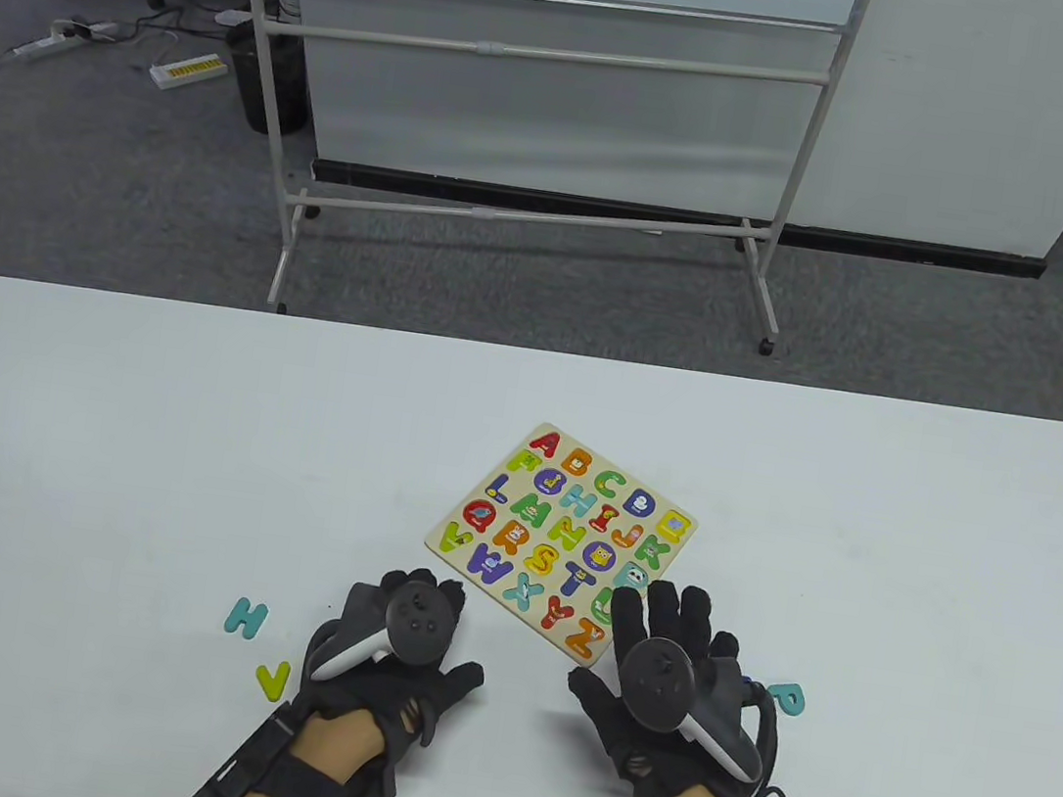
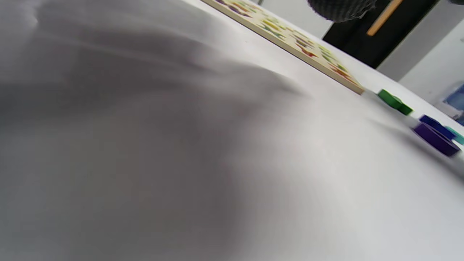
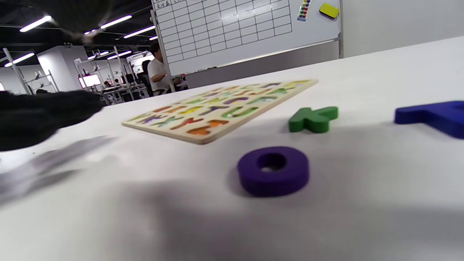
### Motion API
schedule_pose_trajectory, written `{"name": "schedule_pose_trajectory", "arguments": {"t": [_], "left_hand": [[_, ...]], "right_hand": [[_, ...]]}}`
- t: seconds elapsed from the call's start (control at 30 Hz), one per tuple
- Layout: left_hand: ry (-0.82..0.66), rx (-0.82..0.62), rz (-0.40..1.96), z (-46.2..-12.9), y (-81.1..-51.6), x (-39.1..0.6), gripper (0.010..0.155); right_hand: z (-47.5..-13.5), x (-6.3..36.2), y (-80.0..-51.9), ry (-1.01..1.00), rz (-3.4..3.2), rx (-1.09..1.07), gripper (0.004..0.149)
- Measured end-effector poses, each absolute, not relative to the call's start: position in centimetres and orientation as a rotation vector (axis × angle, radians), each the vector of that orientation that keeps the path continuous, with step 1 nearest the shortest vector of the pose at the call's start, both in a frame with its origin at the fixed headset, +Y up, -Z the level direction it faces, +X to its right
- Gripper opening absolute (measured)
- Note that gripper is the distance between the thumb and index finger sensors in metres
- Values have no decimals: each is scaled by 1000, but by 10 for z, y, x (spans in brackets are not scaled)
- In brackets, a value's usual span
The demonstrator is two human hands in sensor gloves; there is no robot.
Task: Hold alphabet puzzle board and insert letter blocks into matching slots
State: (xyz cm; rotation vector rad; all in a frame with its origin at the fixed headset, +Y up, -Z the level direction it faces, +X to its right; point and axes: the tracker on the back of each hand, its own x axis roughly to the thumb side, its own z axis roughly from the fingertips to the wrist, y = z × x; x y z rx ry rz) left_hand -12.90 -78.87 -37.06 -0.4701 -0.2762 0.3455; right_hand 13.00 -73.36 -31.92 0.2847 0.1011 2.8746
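The alphabet puzzle board (image 1: 562, 533) lies flat and turned at an angle on the white table, most slots filled with coloured letters. My left hand (image 1: 417, 622) hovers palm down just off the board's near corner and holds nothing. My right hand (image 1: 668, 635) has its fingers spread over the board's near right corner and holds nothing. In the right wrist view a purple O (image 3: 272, 170), a green K (image 3: 313, 118) and a blue letter (image 3: 435, 116) lie loose in front of the board (image 3: 217, 108). My right hand hides them in the table view.
A teal H (image 1: 246, 617) and a yellow-green V (image 1: 273, 679) lie left of my left hand. A teal P (image 1: 786, 696) lies right of my right hand. A rolling whiteboard (image 1: 538, 73) stands on the floor beyond the table's far edge.
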Motion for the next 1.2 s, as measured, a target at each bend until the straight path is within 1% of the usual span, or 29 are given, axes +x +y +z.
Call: {"name": "schedule_pose_trajectory", "arguments": {"t": [0.07,0.2,0.23,0.3,0.33,0.4,0.5,0.57,0.67,0.93,1.2], "left_hand": [[-278,-460,297,-384,-787,-122,88],[-287,-433,5,-411,-785,-102,88],[-293,-428,-35,-418,-785,-98,87],[-244,-428,-37,-428,-786,-94,84],[-216,-460,1,-434,-788,-93,84],[-218,-481,70,-443,-793,-93,83],[-226,-494,110,-453,-802,-93,81],[-217,-572,111,-456,-810,-94,80],[-218,-531,145,-454,-807,-95,80],[-191,-444,59,-439,-798,-88,81],[-115,-435,34,-403,-799,-92,82]], "right_hand": [[-319,128,-734,105,2887,302,90],[-320,132,-734,127,2884,284,90],[-321,134,-734,116,2879,264,89],[-321,136,-734,126,2892,222,88],[-321,137,-734,147,2896,223,88],[-322,136,-735,172,2889,227,88],[-323,136,-738,213,2883,239,88],[-324,136,-739,241,2884,241,88],[-325,138,-739,242,2879,230,87],[-323,136,-740,263,2870,251,87],[-322,134,-739,263,2869,272,87]]}}
